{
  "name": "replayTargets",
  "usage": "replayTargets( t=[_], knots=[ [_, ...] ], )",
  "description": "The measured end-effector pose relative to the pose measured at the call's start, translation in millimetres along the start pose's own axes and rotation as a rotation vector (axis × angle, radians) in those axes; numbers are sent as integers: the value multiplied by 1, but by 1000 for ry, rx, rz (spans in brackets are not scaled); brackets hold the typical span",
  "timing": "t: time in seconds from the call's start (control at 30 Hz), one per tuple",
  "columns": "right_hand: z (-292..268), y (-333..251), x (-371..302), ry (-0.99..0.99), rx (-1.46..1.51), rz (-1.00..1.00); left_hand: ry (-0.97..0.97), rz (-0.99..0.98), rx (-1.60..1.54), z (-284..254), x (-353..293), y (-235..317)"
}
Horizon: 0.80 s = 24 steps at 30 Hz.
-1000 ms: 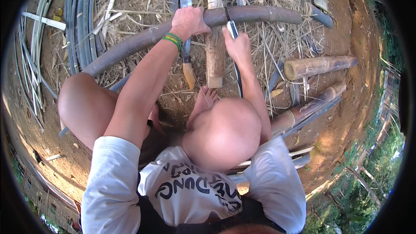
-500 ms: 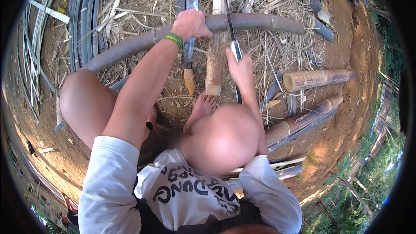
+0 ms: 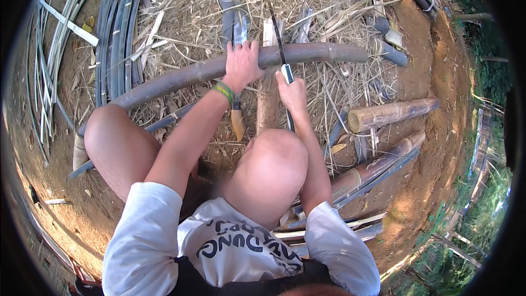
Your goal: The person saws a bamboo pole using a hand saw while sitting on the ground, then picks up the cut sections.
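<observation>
A long, dark bamboo pole (image 3: 170, 79) lies crosswise before me, over a pale split log (image 3: 268, 98). Over the pole's top, left of the saw, my left hand (image 3: 242, 66) is closed, its fingers curled across the far side. My right hand (image 3: 292, 94) grips the handle of a hand saw (image 3: 280, 38). The dark blade lies across the pole, pointing away from me. Partly hidden by my left hand, a machete (image 3: 237, 123) with a wooden handle lies under the pole. My knees are bent on either side of my arms.
Bundles of dark bamboo strips (image 3: 118, 33) and thin pale strips (image 3: 60, 49) lie at the left. Cut bamboo pieces, among them a thick tan section (image 3: 392, 114) and a brown length (image 3: 378, 167), lie on the right. Straw-like shavings (image 3: 181, 38) cover the ground ahead.
The whole view has shifted a little, so the pole appears lower and further left. My left hand's fingers have spread more over the pole. My right hand still holds the saw across it.
</observation>
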State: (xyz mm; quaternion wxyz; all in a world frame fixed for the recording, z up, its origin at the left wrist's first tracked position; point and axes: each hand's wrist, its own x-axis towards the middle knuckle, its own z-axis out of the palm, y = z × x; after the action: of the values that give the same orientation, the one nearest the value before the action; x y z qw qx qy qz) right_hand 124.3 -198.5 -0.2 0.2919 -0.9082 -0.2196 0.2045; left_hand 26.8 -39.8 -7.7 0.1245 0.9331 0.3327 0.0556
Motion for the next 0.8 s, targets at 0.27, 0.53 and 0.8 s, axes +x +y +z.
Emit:
replayTargets(
  t=[0.27, 0.53, 0.8],
  knots=[
    [-19, -24, -33, -113, 47, 81, -93, 186, -125, -1, -13, -21],
    [-7, -20, -32, -21, 23, 82, 115, 198, -76, 7, -19, -11],
    [-25, 7, -69, -79, 59, 72, -287, 30, -99, -16, -9, -2]
  ],
)
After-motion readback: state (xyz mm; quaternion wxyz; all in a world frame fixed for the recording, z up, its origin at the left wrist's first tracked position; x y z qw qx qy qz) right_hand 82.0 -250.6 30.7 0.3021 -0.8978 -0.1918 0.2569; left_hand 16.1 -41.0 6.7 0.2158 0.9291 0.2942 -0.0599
